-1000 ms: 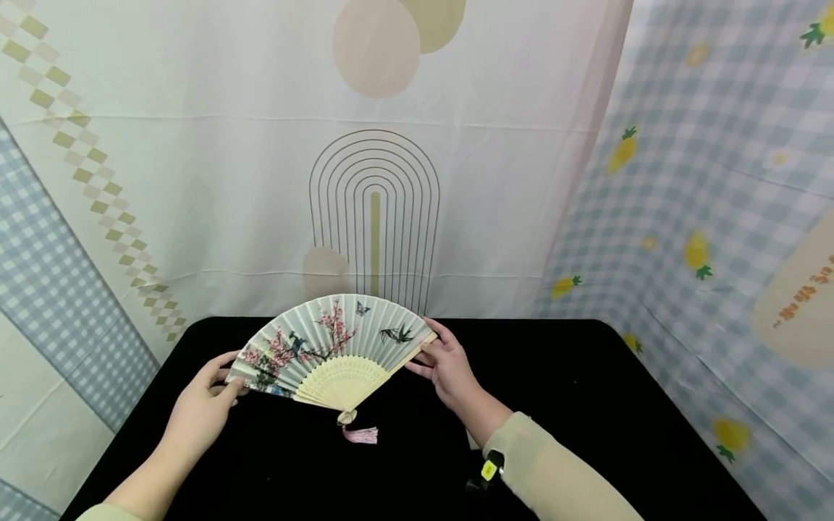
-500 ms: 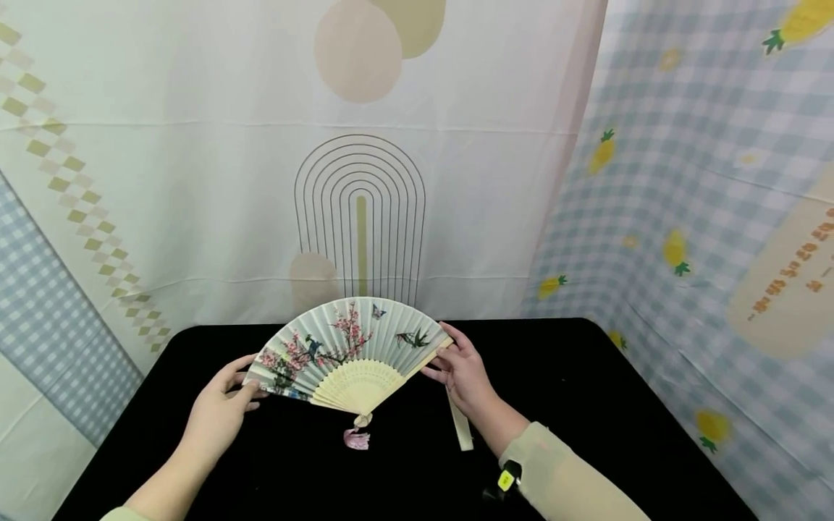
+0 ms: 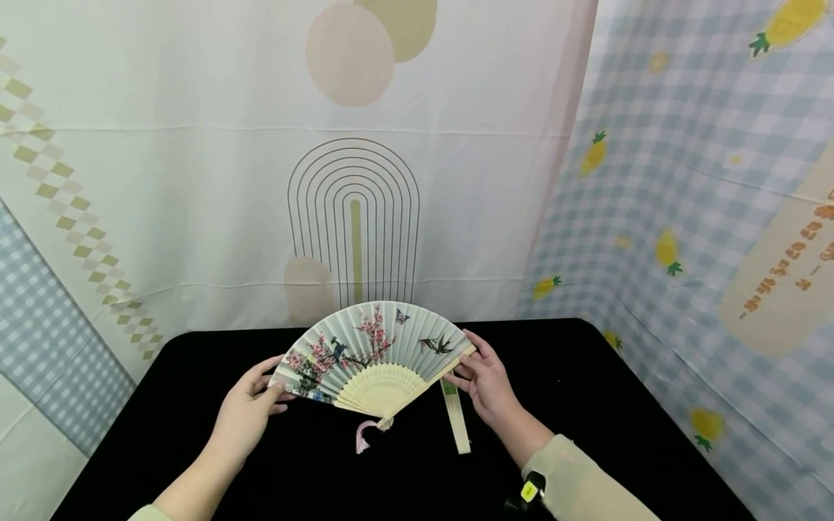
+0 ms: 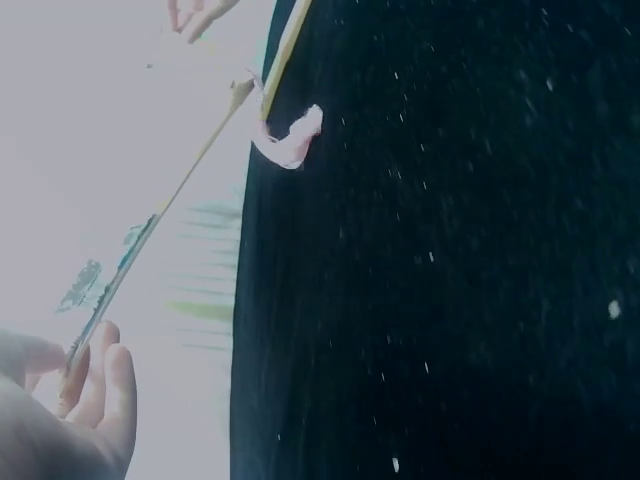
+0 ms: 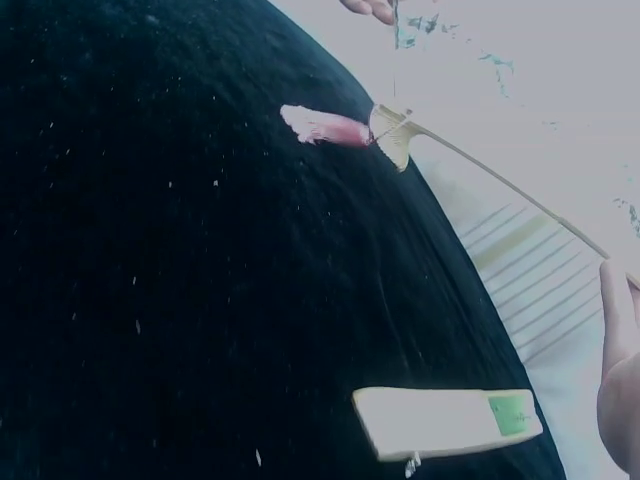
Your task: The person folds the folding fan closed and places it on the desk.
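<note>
A folding fan (image 3: 384, 347) is spread wide, printed with pink blossom, birds and a butterfly over pale wooden ribs. My left hand (image 3: 250, 405) pinches its left edge between thumb and fingers, as the left wrist view also shows. On the opposite side, my right hand (image 3: 485, 380) grips the outer rib near its upper end. From the pivot hangs a pink tassel (image 3: 362, 436). Below my right hand, a narrow pale wooden piece with a green patch, resembling a folded fan (image 3: 457, 423), lies on the black table; its upper end is hidden behind the open fan and fingers.
The black-covered table (image 3: 365, 492) has rounded back corners. Behind it hangs a white cloth (image 3: 476, 217) with printed arches, and a blue checked cloth (image 3: 704, 304) with pineapples runs along the right side. A dark wristband (image 3: 534, 492) with a yellow tag sits on my right sleeve.
Both hands and the open fan have shifted right in the head view, which itself has turned slightly. The tassel has swung left, and the pale piece under my right hand has come into sight.
</note>
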A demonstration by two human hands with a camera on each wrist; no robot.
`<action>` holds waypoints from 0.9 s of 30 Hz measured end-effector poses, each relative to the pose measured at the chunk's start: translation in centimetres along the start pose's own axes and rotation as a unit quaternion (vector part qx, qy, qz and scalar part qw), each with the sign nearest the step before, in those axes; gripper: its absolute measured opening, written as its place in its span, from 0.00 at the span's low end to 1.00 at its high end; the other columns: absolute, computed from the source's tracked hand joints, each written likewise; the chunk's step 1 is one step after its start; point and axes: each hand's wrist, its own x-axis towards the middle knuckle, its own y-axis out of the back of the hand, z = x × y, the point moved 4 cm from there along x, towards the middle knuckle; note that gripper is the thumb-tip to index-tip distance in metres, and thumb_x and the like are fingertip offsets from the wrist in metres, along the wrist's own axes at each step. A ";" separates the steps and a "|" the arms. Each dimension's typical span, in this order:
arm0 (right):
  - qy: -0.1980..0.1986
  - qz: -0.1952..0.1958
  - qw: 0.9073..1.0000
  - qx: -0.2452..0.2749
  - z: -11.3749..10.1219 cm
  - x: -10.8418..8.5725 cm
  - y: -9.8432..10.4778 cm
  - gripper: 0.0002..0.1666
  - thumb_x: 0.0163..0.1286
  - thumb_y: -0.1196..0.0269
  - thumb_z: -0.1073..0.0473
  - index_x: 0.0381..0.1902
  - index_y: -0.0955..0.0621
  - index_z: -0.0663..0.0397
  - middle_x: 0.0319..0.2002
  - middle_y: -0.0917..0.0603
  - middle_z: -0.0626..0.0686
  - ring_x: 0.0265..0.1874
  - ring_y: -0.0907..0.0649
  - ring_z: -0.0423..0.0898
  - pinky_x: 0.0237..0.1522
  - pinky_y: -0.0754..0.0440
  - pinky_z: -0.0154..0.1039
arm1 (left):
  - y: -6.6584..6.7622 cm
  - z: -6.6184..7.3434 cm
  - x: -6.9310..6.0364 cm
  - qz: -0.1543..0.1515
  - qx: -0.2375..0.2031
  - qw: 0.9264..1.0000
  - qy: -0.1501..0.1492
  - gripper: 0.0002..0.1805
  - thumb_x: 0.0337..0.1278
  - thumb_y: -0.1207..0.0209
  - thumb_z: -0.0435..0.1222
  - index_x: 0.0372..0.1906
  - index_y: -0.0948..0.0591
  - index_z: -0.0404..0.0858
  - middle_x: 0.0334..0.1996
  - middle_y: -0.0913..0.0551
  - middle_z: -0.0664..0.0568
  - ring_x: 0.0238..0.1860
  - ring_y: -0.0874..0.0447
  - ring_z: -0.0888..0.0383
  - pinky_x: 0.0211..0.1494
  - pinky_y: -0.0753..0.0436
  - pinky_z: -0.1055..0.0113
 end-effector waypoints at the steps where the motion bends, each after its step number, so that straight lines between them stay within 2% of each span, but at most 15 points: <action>1: 0.002 0.000 1.000 -0.001 -0.1 -0.1 0.2 0.31 0.76 0.51 0.72 0.72 0.34 0.46 0.62 0.22 0.56 0.48 0.14 0.49 0.43 0.13 0.46 | -0.2 0.1 0.0 -0.003 -0.004 1.000 0.001 0.26 0.74 0.49 0.31 0.73 0.34 0.42 0.55 0.21 0.34 0.44 0.13 0.51 0.44 0.13 0.64; 6: 0.008 0.007 1.000 0.000 -0.4 -0.3 1.2 0.30 0.76 0.50 0.72 0.71 0.33 0.45 0.56 0.18 0.50 0.47 0.13 0.48 0.42 0.13 0.45 | -1.0 0.6 -0.2 -0.017 -0.028 0.999 0.008 0.26 0.75 0.49 0.32 0.74 0.34 0.44 0.56 0.20 0.35 0.46 0.14 0.48 0.45 0.13 0.62; 11: 0.009 0.013 1.000 -0.002 -0.6 -0.5 1.9 0.31 0.76 0.50 0.71 0.73 0.35 0.46 0.57 0.18 0.49 0.48 0.14 0.48 0.43 0.13 0.45 | -1.6 0.9 -0.2 -0.026 -0.053 0.998 0.018 0.27 0.75 0.48 0.33 0.74 0.35 0.45 0.56 0.21 0.35 0.47 0.14 0.48 0.47 0.14 0.59; 20: -0.003 0.023 1.000 0.015 -0.9 -0.5 2.2 0.33 0.77 0.52 0.72 0.75 0.37 0.44 0.59 0.20 0.49 0.49 0.14 0.48 0.44 0.13 0.46 | -2.1 0.6 0.2 -0.021 -0.109 0.993 0.026 0.27 0.75 0.48 0.34 0.74 0.36 0.46 0.56 0.21 0.35 0.46 0.14 0.49 0.46 0.14 0.62; 27: 0.006 0.025 0.999 0.027 -1.0 -0.6 2.4 0.32 0.76 0.53 0.73 0.73 0.35 0.43 0.55 0.18 0.46 0.49 0.14 0.47 0.44 0.13 0.46 | -2.5 0.5 0.2 -0.010 -0.127 0.992 0.010 0.27 0.74 0.47 0.33 0.74 0.35 0.42 0.55 0.20 0.34 0.44 0.13 0.54 0.45 0.14 0.65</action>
